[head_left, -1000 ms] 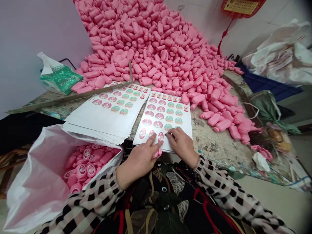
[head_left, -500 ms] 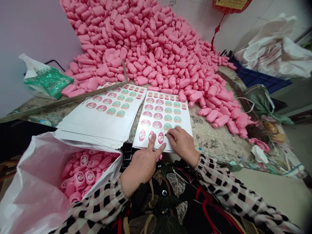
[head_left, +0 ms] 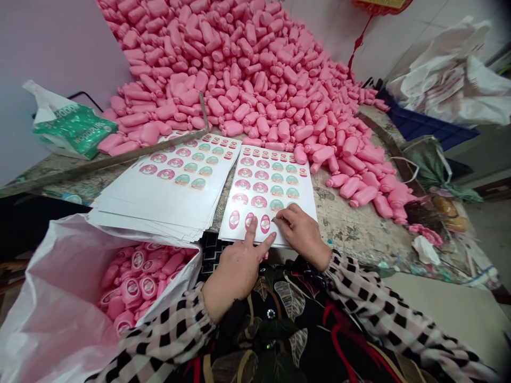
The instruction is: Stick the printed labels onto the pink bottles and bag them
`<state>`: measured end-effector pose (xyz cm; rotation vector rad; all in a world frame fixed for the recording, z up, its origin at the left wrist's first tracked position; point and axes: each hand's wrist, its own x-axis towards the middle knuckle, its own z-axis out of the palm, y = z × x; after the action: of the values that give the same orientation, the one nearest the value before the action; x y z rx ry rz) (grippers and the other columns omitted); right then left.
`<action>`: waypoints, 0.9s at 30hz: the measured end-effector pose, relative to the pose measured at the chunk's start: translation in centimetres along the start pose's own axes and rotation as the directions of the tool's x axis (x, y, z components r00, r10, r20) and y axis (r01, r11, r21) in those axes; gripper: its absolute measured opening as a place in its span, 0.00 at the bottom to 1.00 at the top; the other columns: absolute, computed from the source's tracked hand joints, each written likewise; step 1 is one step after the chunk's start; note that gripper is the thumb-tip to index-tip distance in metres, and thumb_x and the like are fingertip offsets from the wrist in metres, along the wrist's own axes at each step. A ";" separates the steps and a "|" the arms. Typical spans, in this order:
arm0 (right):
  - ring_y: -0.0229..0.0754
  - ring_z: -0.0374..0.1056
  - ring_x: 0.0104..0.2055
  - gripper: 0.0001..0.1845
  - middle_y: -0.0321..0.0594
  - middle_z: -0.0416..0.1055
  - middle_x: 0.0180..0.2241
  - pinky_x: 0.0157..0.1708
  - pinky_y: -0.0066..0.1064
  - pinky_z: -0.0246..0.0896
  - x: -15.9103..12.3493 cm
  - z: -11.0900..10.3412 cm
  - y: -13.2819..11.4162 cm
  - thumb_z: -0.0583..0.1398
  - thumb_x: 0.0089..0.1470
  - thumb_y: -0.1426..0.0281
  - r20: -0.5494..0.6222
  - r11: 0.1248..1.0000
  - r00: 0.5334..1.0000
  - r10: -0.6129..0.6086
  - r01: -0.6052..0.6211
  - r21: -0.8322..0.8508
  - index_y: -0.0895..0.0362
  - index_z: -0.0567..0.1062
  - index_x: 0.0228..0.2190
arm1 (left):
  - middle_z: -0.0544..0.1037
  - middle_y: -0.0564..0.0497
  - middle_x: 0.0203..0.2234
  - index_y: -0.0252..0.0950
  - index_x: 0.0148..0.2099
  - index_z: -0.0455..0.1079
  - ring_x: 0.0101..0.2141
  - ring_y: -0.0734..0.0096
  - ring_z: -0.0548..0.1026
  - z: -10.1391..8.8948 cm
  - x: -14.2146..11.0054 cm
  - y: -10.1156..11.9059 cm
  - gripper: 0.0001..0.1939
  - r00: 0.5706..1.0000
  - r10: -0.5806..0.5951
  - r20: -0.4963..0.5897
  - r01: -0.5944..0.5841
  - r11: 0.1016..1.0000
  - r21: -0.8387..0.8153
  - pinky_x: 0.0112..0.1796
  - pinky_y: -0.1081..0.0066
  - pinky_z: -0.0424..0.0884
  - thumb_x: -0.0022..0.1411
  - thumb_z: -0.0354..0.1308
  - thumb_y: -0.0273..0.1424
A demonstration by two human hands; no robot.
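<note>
A sheet of stickers (head_left: 307, 199) lies in front of me on the worn table, printed with pink and green rounded labels and a bottom row of pink ovals. My left hand (head_left: 235, 271) rests on its lower edge, index finger and thumb stretched over the paper. The other fingers are curled under, and a bit of a pink bottle (head_left: 266, 256) shows below the thumb. My right hand (head_left: 299, 231) pinches just right of the rightmost oval sticker (head_left: 265, 224). A tiny dark tip shows at its fingertips; I cannot make out what it is.
Pink bottles (head_left: 239, 64) are heaped across the back. A stack of sticker sheets (head_left: 159, 207) lies left, under a long wooden strip (head_left: 120, 156). A white bag (head_left: 51, 276) at lower left holds labelled bottles (head_left: 147, 288). Green tissue pack (head_left: 75, 130) left; blue crate (head_left: 431, 127) right.
The view has shifted slightly. Both hands keep nearly the same place on the sheet, the right still pinching beside the oval sticker.
</note>
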<state>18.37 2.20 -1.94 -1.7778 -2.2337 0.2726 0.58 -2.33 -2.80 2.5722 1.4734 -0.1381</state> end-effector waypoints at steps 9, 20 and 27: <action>0.38 0.65 0.36 0.11 0.37 0.67 0.33 0.31 0.28 0.53 -0.5 0.0 -0.3 0.52 0.60 0.64 0.007 0.999 1.000 -0.020 0.019 0.039 0.53 0.73 0.33 | 0.39 0.37 0.66 0.55 0.65 0.44 0.34 0.60 0.75 0.3 0.0 0.0 0.30 1.000 -0.017 -0.016 0.017 1.000 -0.003 0.31 0.62 0.70 0.64 0.48 0.33; 0.39 0.63 0.34 0.12 0.38 0.67 0.33 0.28 0.30 0.49 0.2 -0.4 -0.5 0.51 0.60 0.65 -0.005 0.989 0.999 -0.053 0.052 -0.139 0.53 0.73 0.34 | 0.38 0.38 0.66 0.56 0.66 0.42 0.34 0.60 0.75 0.5 -0.1 0.0 0.33 0.999 -0.023 -0.036 0.022 1.000 -0.012 0.32 0.62 0.70 0.63 0.50 0.32; 0.38 0.64 0.36 0.11 0.37 0.68 0.34 0.29 0.29 0.50 0.5 -1.1 -0.1 0.52 0.60 0.65 0.072 0.993 0.994 -0.085 0.090 -0.079 0.53 0.74 0.33 | 0.37 0.39 0.66 0.57 0.65 0.42 0.35 0.60 0.75 0.3 -0.1 0.2 0.31 0.999 -0.047 0.001 0.047 0.998 -0.037 0.31 0.62 0.70 0.64 0.47 0.32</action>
<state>18.54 2.66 -0.85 -1.7299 -2.3964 0.2295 0.68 -2.55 -3.06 2.5093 1.5221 -0.1161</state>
